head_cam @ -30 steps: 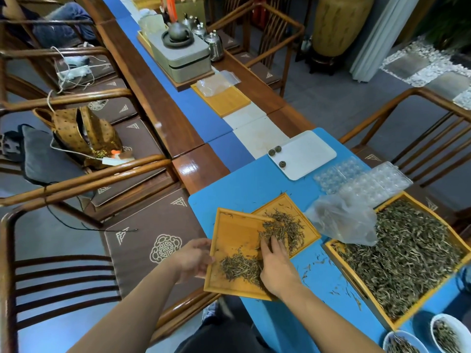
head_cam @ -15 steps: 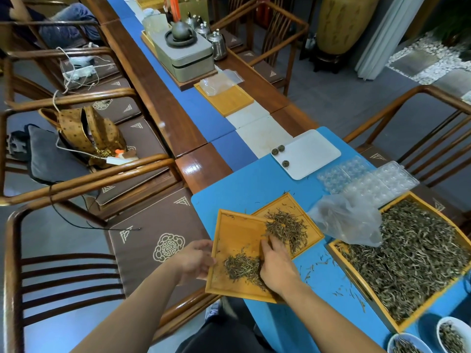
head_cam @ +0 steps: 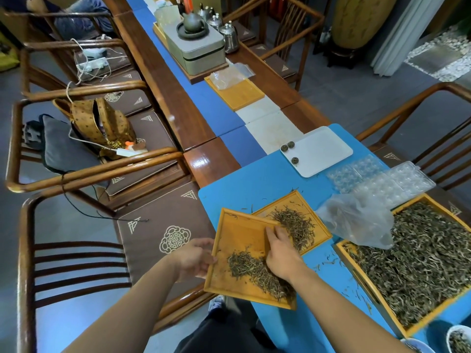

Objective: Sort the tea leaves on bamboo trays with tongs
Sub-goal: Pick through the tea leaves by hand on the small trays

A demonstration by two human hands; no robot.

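A small bamboo tray (head_cam: 239, 238) lies tilted at the table's near edge, overlapping a second small bamboo tray (head_cam: 303, 200) behind it. My left hand (head_cam: 196, 258) grips the near tray's left rim. My right hand (head_cam: 280, 250) lies flat on the near tray's right side, fingers pointing away, touching a pile of tea leaves (head_cam: 252, 271) that runs toward the near right corner. Another leaf pile (head_cam: 295, 225) lies in the far tray. No tongs are visible.
A large bamboo tray (head_cam: 410, 203) full of leaves sits at the right, with a crumpled plastic bag (head_cam: 356, 220) on its corner. Beyond are clear moulded trays (head_cam: 382, 179) and a white tray (head_cam: 321, 151) with three tea balls. White bowls (head_cam: 458, 340) are at bottom right; wooden chairs (head_cam: 76, 174) stand left.
The leaf pile on the near tray has spread a little toward the near right corner under my right hand. My left hand keeps its grip on the rim.
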